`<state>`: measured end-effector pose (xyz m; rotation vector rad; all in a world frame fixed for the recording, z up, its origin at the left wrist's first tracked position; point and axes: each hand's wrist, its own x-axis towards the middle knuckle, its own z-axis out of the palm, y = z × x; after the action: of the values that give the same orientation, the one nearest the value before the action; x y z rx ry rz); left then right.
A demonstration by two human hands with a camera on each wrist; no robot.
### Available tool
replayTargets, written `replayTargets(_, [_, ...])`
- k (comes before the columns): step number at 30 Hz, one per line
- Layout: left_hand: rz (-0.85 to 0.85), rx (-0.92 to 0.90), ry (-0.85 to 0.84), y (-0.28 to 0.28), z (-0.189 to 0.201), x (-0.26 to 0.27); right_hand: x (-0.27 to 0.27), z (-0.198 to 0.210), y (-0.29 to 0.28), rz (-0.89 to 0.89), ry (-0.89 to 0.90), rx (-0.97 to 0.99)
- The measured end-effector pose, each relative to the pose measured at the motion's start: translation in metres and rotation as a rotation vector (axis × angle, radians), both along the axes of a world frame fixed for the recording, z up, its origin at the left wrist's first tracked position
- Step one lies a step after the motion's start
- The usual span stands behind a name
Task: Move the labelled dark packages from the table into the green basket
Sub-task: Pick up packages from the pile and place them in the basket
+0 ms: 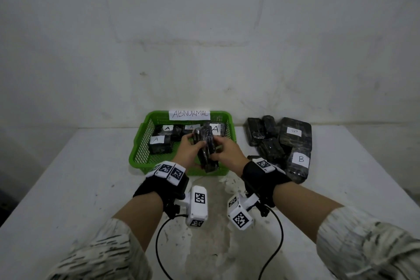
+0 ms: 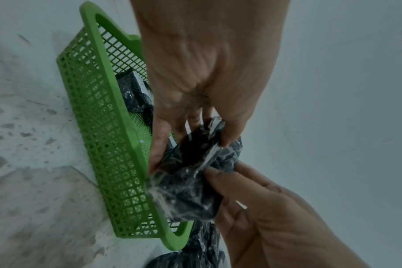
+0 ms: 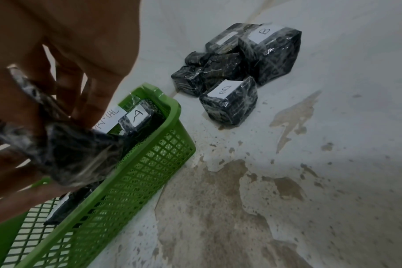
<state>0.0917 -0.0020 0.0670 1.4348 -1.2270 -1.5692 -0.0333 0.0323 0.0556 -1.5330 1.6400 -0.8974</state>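
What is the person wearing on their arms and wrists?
Pale sleeves with dark streaks, pushed up. Each wrist has a black strap with white square-patterned tags, left wrist strap and right wrist strap, plus a white camera box and black cable.

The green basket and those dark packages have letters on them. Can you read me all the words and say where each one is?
"ABNORMAL": handwritten white paper sign on the far rim of the green plastic mesh basket.
"A": white labels on four dark wrapped packages in the basket.
"B": white label on the nearest dark package of the pile on the white table.
Another pile label: seemingly a sideways "B".
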Motion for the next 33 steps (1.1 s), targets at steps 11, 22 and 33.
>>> replayTargets(11, [-0.14,-0.067,0.097,-0.002,0.012,0.002,-0.017,0.01,0.008,-0.186,-0.44,0.14])
replayTargets(22, [-0.207,-0.308,-0.101,0.004,0.013,0.0,-0.009,0.003,0.002,-0.14,-0.437,0.152])
replayTargets(33, [-0.157,-0.194,-0.062,0.004,0.007,-0.007,0.004,-0.004,-0.003,-0.076,-0.207,0.099])
